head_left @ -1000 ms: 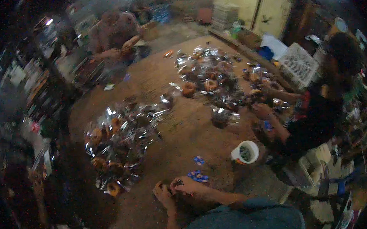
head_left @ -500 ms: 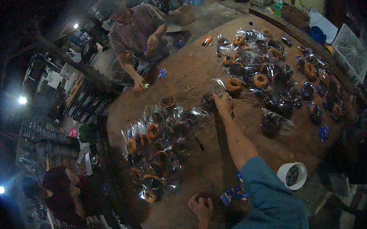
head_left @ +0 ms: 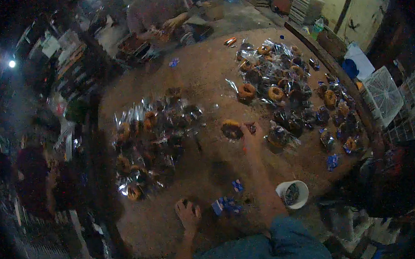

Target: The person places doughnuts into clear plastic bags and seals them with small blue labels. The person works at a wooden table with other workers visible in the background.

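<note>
Over the middle of the table, my right hand (head_left: pixel 250 130) is at the right edge of a brown, doughnut-like ring (head_left: pixel 231 129). Its fingers look closed on that edge, though motion blurs them. The ring has an orange-brown upper rim and a darker body. Low on the left, my left hand (head_left: pixel 188 213) rests on the table (head_left: pixel 210 170) with fingers apart, holding nothing I can see. Just right of it lie small blue packets (head_left: pixel 228 205). A white tub (head_left: pixel 296 194) with small grey pieces inside stands beside my right forearm.
Rings in clear plastic form a left pile (head_left: pixel 148 143) and a larger right pile (head_left: pixel 275 72). More wrapped rings (head_left: pixel 338 106) line the right edge, near a white plastic crate (head_left: pixel 383 93). A co-worker (head_left: pixel 158 12) is at the far side; another person (head_left: pixel 35 177) is at left.
The view has shifted. My right hand and the brown ring have come nearer to me, and the ring shows more of its orange-brown rim. The co-worker's hand has left the table's far edge.
</note>
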The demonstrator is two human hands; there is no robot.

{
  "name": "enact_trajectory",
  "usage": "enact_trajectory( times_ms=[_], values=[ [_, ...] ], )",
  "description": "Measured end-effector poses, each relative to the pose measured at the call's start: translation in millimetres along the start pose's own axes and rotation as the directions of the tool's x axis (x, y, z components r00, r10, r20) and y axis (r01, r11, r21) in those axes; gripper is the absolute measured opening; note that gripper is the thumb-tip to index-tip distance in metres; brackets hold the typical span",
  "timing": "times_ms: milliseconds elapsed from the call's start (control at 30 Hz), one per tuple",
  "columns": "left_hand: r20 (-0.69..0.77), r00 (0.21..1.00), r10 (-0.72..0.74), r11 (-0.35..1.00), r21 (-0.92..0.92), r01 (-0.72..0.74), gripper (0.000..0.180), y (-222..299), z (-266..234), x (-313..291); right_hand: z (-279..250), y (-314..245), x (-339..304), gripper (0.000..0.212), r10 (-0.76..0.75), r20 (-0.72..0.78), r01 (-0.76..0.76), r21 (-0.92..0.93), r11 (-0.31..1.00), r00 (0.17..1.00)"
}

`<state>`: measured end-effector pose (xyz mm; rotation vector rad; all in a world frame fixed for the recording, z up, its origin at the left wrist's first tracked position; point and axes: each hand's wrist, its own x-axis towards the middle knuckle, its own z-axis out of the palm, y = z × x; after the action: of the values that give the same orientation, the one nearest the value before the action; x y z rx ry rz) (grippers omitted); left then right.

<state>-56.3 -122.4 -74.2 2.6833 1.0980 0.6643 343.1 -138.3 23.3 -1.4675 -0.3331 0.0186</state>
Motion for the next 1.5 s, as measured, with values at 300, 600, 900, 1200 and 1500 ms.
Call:
enact_trajectory(
  times_ms=[300,600,900,1200,1500],
  values=[
    [0.567,0.815,-0.118,0.263,-0.774,0.577,0.030,39,-65,58,-59,-116,-200,0.013,0.526,0.476,-0.464,-0.251,0.850,0.705],
    [0.521,0.843,0.136,-0.064,-0.844,0.532,0.027,67,-157,41,-68,-157,-265,0.009,0.558,0.402,-0.563,-0.118,0.818,0.726],
    [0.412,0.910,0.049,0.076,-0.910,0.407,0.025,80,-170,32,-72,-150,-294,0.034,-0.185,0.595,0.461,-0.353,0.814,0.782],
    [0.469,0.883,-0.034,0.240,-0.854,0.462,0.025,68,-157,24,-77,-124,-301,0.035,0.473,0.591,-0.456,-0.191,0.869,0.654],
    [0.258,0.966,-0.013,0.623,-0.754,0.210,0.010,78,-158,1,-80,-138,-312,0.028,0.413,0.588,-0.416,-0.138,0.899,0.696]
  ],
)
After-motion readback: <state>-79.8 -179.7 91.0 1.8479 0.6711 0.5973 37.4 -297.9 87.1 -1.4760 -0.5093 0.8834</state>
